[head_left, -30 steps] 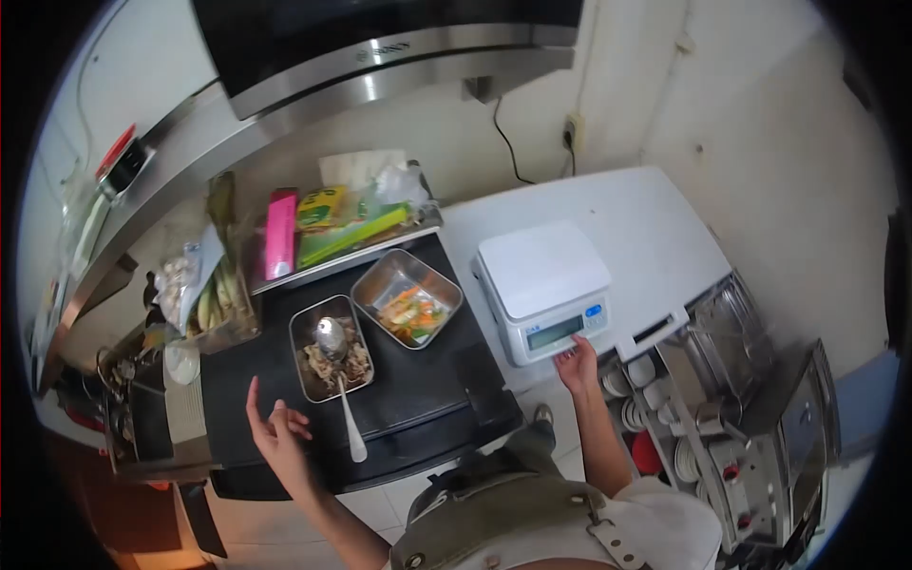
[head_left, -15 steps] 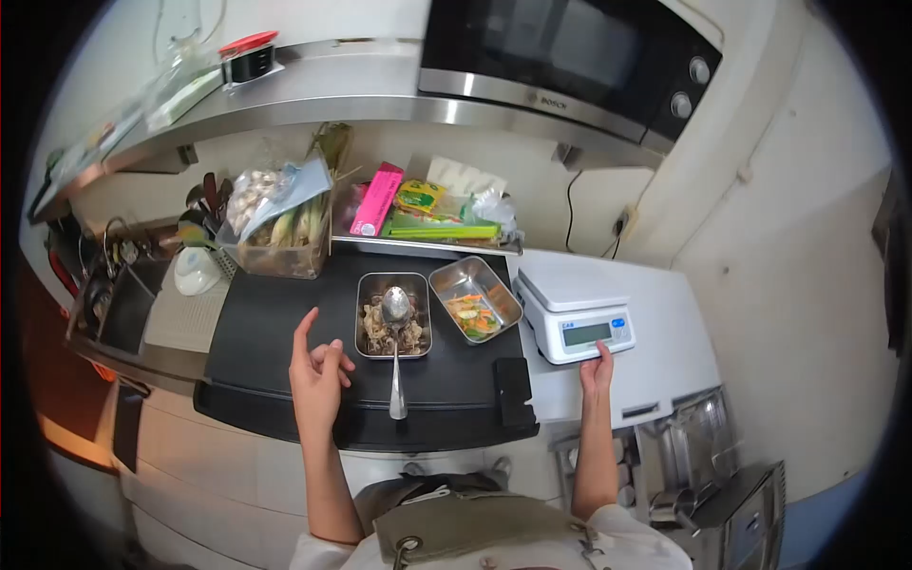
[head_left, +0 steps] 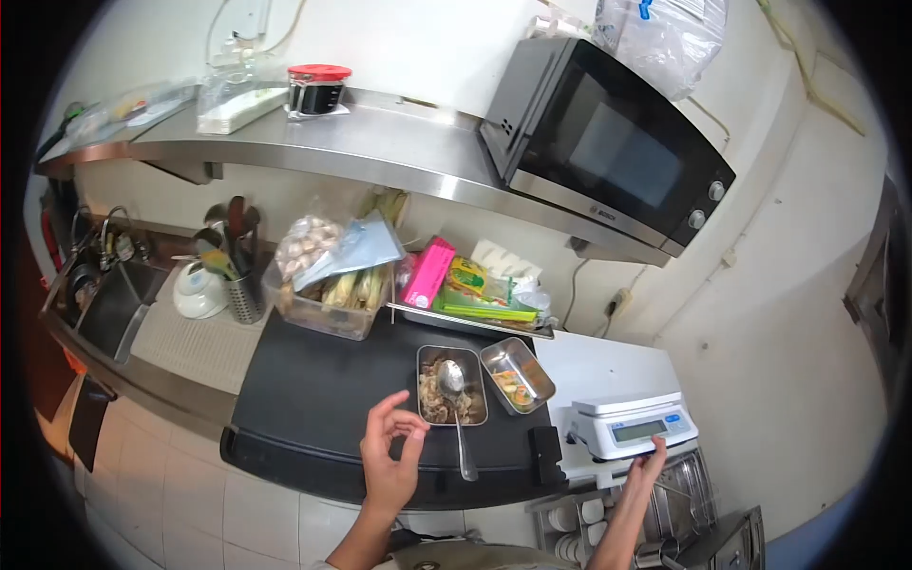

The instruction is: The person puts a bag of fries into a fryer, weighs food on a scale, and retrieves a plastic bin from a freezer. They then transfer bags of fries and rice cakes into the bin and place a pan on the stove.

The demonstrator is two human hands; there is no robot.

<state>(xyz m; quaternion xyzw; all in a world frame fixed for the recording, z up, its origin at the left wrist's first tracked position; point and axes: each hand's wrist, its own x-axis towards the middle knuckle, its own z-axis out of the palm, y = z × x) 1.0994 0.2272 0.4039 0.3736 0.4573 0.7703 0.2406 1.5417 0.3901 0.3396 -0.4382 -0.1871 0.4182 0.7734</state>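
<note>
My right hand [head_left: 648,464] grips the front edge of a white digital kitchen scale [head_left: 632,427], thumb by the display and other fingers mostly hidden below. The scale's front looks tipped up, with dark feet showing beneath. Nothing is in my left hand [head_left: 391,461], its fingers loosely bent and apart. It hovers beside a metal container [head_left: 419,418] of brownish chopped food. A spoon [head_left: 452,380] rests in that container, handle over the front rim. Right of it, another metal container [head_left: 540,363] holds orange and green vegetable pieces.
A black flat object [head_left: 545,454] lies by the black worktop's [head_left: 313,399] right edge. Behind are a plastic bin [head_left: 350,323] of produce and a tray [head_left: 475,326] of packages. A steel shelf [head_left: 408,142] with a microwave [head_left: 608,142] overhangs. The sink [head_left: 119,304] is left.
The view has tilted up and shifted left. The scale's platform now appears nearly edge-on, its front raised in my right hand. My left hand has come closer to the container with the spoon.
</note>
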